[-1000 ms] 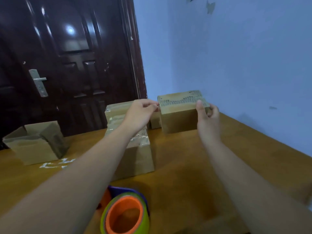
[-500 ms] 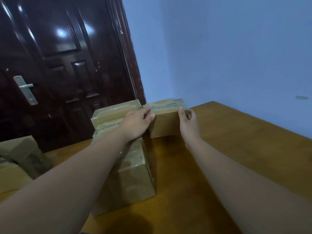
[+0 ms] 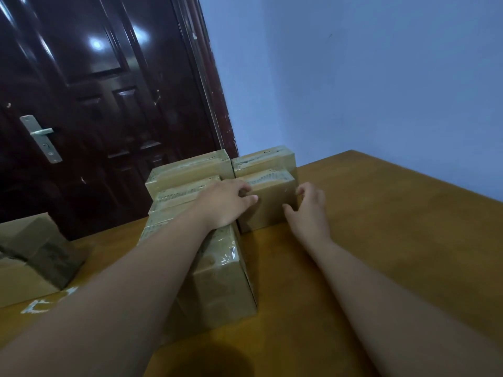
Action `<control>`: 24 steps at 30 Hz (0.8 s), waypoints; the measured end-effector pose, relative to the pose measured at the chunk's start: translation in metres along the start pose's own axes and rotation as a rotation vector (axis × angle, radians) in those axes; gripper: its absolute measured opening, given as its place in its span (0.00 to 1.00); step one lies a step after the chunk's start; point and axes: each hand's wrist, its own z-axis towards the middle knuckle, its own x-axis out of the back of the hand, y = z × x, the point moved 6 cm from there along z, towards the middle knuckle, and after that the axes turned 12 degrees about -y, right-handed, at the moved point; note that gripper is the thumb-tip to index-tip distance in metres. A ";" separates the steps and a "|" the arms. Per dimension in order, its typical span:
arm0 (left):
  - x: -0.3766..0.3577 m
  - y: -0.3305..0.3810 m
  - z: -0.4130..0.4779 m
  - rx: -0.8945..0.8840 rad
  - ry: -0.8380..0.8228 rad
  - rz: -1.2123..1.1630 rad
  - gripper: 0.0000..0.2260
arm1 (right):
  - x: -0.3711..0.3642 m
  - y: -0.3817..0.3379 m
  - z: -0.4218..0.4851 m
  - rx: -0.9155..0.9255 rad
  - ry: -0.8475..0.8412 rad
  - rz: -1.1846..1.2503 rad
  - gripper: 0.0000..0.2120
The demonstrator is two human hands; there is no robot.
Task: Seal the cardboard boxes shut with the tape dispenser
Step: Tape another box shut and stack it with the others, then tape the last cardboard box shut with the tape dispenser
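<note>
A small taped cardboard box (image 3: 268, 210) stands on the wooden table (image 3: 381, 240), in front of another small box (image 3: 264, 161). My left hand (image 3: 226, 202) grips its top left corner, fingers curled over the edge. My right hand (image 3: 309, 210) holds its right front corner, thumb on the front face and fingers at the side. Under my left forearm lies a longer taped box (image 3: 226, 281). Two more sealed boxes (image 3: 187, 172) are stacked behind that one. The tape dispenser is out of view.
An open cardboard box (image 3: 35, 254) sits at the left edge, with white tape scraps (image 3: 46, 303) on the table beside it. A dark door (image 3: 95, 104) stands behind the table and a blue wall (image 3: 367, 91) at the right.
Both hands have brought the small box down and away from me and set it on the table against the other boxes. The view has tilted up, so the tape dispenser has dropped out of sight.
</note>
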 end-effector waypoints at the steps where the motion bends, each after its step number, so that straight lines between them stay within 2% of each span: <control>1: 0.000 -0.001 0.000 0.003 0.002 -0.027 0.18 | -0.002 0.000 0.000 0.008 -0.024 -0.017 0.10; 3: -0.001 -0.002 0.000 0.007 -0.005 -0.058 0.18 | -0.003 0.002 0.000 0.004 -0.072 -0.026 0.08; 9: -0.002 0.002 0.000 0.003 -0.036 0.054 0.21 | -0.003 0.003 0.000 -0.014 -0.099 -0.014 0.13; 11: 0.000 0.005 -0.003 0.002 0.004 0.094 0.21 | -0.003 -0.001 -0.005 -0.003 -0.069 -0.024 0.12; 13: 0.011 0.006 -0.011 0.010 0.116 0.095 0.20 | -0.003 -0.013 -0.012 0.039 -0.024 -0.029 0.09; 15: 0.027 0.008 -0.023 0.004 0.247 0.067 0.17 | -0.004 -0.037 -0.020 0.127 0.015 -0.011 0.07; 18: 0.045 -0.005 -0.049 0.025 0.356 0.057 0.14 | -0.008 -0.091 -0.032 0.284 0.041 -0.033 0.08; 22: 0.059 -0.051 -0.094 0.150 0.390 0.134 0.14 | -0.025 -0.168 -0.051 0.411 -0.048 0.001 0.07; 24: 0.067 -0.077 -0.120 0.213 0.376 0.160 0.15 | -0.043 -0.201 -0.064 0.471 -0.131 -0.068 0.07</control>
